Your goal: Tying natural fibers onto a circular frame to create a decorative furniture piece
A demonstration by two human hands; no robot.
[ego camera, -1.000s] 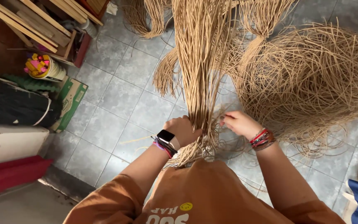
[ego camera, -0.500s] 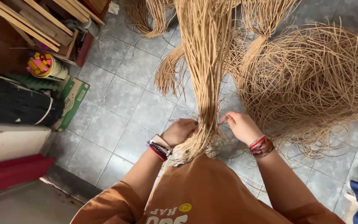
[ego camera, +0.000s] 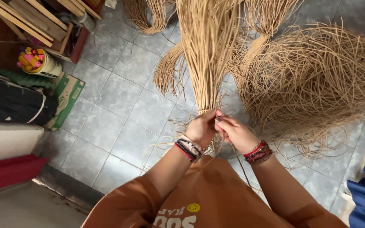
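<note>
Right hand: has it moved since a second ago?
Yes. The right hand has shifted left along the bundle to meet the left hand.

Right hand now against left hand at the straw bundle, formerly apart.

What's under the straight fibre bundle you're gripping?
Grey floor tiles lie under the fibre bundle, gripped by left hand and right hand. Its lower end is hidden behind them.

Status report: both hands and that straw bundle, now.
Left hand gripping the straw bundle at its narrow end. Right hand pinching strands beside it. Tangled straw heap right of the bundle, nothing blocking the hands.
</note>
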